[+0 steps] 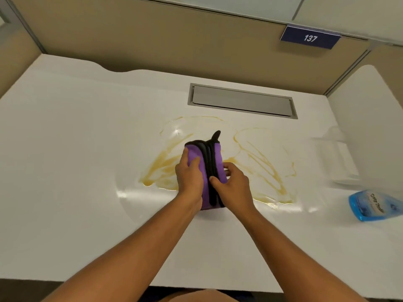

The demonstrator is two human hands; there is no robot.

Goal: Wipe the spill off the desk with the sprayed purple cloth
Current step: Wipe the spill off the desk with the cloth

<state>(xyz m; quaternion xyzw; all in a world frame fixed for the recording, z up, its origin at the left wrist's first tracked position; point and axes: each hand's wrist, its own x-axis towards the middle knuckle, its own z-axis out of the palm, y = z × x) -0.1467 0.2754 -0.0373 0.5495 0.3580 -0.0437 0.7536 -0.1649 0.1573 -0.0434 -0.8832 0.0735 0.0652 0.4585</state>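
Note:
A folded purple cloth with black edging is held between both hands over the middle of the white desk. My left hand grips its left side, thumb on the purple face. My right hand pinches its right side near the lower end. A yellow-brown spill is smeared in streaks across the desk to both sides of the cloth and behind it, with a pooled drop at its left end. Whether the cloth's lower end touches the desk I cannot tell.
A blue spray bottle lies at the right edge of the desk. A grey cable hatch is set into the desk behind the spill. Beige partition walls enclose the desk, with a blue sign reading 137.

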